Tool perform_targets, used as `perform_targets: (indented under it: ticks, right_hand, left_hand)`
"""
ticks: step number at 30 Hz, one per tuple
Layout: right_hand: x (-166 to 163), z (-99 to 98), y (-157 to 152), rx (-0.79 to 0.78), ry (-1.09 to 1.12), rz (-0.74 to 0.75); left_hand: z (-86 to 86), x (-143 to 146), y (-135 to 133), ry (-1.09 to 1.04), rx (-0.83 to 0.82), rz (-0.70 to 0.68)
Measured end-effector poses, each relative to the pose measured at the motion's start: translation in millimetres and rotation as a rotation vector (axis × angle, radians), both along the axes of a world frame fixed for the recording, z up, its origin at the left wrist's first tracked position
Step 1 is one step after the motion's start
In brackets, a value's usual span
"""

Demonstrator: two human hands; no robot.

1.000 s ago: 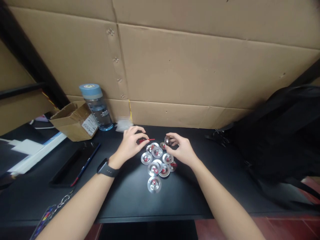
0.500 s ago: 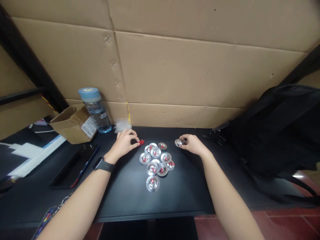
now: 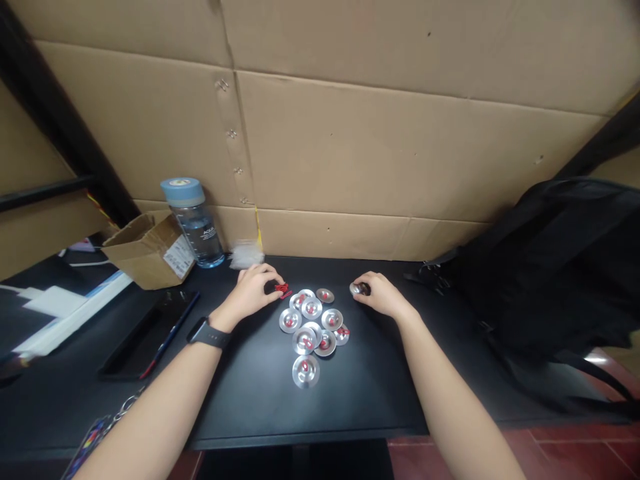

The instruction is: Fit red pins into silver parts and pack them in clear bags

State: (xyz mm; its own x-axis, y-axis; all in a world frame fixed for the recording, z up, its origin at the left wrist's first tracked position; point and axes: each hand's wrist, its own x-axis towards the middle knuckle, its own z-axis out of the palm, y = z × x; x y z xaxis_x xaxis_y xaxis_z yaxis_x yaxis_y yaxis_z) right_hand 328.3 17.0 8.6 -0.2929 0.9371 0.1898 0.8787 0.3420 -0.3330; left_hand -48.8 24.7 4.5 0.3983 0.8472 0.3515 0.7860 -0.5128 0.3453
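Several small silver discs with red centres [image 3: 313, 328] lie clustered on the black table [image 3: 250, 393]. My left hand [image 3: 253, 291], with a black watch on its wrist, rests left of the cluster, fingers pinched on a small red piece [image 3: 281, 289]. To the right of the cluster my right hand [image 3: 381, 295] is closed on a single silver disc [image 3: 357, 289], held at the table surface.
A blue-capped water bottle [image 3: 193, 221] and an open cardboard box [image 3: 147, 249] stand at the back left by a cardboard wall. A black tray with a pen [image 3: 150, 331] lies to the left, a black backpack [image 3: 555, 267] to the right. A lanyard [image 3: 103, 425] hangs over the near edge.
My right hand carried a silver disc from above the cluster out to the right. My left hand drew the red piece in between its fingertips and stayed left of the discs.
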Motion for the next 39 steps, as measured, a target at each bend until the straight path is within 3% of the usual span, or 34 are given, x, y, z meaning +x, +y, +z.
perform_targets:
  ticks: [3, 8, 14, 19, 24, 32, 39]
  right_hand:
    - [-17, 4.6, -6, 0.061, 0.037, 0.104]
    - [-52, 2.9, -16, -0.001, 0.103, 0.31]
    - [-65, -7.8, -14, 0.022, 0.117, 0.311]
    - [-59, -7.7, -11, 0.134, 0.149, 0.245]
    - [-59, 2.9, -15, 0.242, 0.368, 0.301]
    - [-83, 22.4, -42, 0.138, 0.642, 0.447]
    - [-87, 20.1, -45, 0.137, 0.594, 0.496]
  left_hand:
    - [-2.0, 5, -2, 0.003, -0.007, -0.006]
    - [-7.7, 12, -6, 0.029, -0.027, 0.008]
    - [-7.7, 12, -4, 0.018, -0.066, -0.034]
    - [-5.3, 10, -3, -0.015, -0.066, -0.085]
    - [6.5, 18, -11, -0.144, -0.022, -0.108]
    - [29.4, 47, -39, -0.26, -0.086, -0.343]
    - [30.3, 48, -42, -0.24, -0.141, -0.392]
